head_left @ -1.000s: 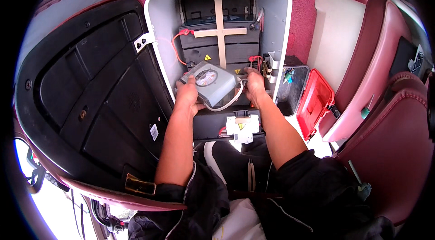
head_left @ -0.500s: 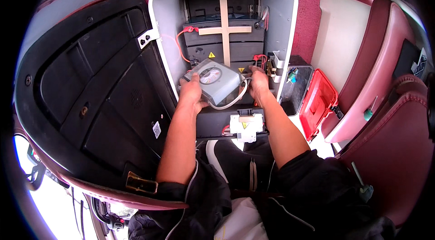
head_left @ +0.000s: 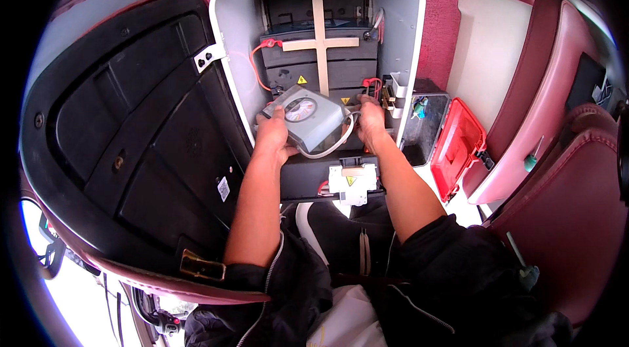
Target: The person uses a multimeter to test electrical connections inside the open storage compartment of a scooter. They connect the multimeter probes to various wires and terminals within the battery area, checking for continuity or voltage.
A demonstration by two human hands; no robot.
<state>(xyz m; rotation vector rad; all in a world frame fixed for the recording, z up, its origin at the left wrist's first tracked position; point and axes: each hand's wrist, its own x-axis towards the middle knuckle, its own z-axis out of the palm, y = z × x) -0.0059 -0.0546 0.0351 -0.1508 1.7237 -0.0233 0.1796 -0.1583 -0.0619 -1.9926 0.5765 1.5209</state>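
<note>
Plainly, the left hand (head_left: 270, 133) clasps the grey dial-faced box (head_left: 320, 126); the right hand (head_left: 371, 119) curls near the pale cable (head_left: 344, 139), grip unclear.

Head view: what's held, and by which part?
The left hand holds the grey box-shaped device with a round dial by its left edge; whether the right hand holds anything cannot be told.

The box (head_left: 397, 27) is open above, leaving a way down to the far batteries (head_left: 295, 62), though the strap (head_left: 320, 65) crosses them. A red lead (head_left: 272, 43) loops at left. The meter (head_left: 319, 127) and its cable (head_left: 316, 156) block the near middle; the lid (head_left: 151, 117) bars the left.
</note>
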